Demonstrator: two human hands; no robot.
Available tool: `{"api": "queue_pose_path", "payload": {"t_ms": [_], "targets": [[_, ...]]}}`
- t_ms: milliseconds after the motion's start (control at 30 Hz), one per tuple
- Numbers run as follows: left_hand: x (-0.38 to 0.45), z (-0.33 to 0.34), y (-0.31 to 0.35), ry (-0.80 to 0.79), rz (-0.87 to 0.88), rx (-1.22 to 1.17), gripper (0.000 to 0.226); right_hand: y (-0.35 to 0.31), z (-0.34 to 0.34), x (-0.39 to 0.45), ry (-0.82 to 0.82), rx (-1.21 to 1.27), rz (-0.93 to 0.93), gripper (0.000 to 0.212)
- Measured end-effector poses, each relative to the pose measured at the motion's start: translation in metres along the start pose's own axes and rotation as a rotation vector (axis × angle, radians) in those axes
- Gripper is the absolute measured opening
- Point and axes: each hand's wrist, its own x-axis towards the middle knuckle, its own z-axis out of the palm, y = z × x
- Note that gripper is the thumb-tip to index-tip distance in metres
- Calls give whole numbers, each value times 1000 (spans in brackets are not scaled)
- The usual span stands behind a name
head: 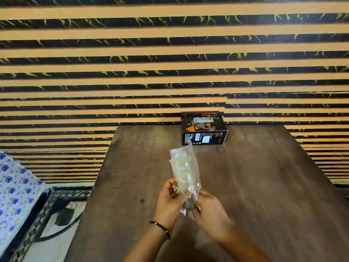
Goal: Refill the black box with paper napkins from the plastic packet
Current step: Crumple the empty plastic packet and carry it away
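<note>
From the head camera we see the plastic packet (186,173) held upright above the middle of the dark wooden table (264,176). It is clear and crinkled, with pale, yellowish-white paper napkins (182,170) showing through its upper half. The black box (203,128) stands at the far edge of the table, against the striped wall (170,53), well apart from the packet. It carries orange and grey triangles, a rectangular slot in its top face, and a white label and barcode on its front; the lettering is too small for us to read. Our left hand (170,200), a beaded bracelet (160,228) on its wrist, curls around the packet's lower part. Our right hand (209,208) pinches the packet's bottom end, fingers closed on the plastic.
</note>
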Motion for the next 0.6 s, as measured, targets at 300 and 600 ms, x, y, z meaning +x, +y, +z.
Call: {"api": "queue_pose_path", "payload": {"t_ms": [300, 600], "targets": [[6, -11, -7, 109, 150, 55, 26, -10, -6, -11, -98, 1142, 635, 36], [-17, -10, -14, 39, 277, 235, 48, -7, -3, -17, -3, 1273, 728, 30]]}}
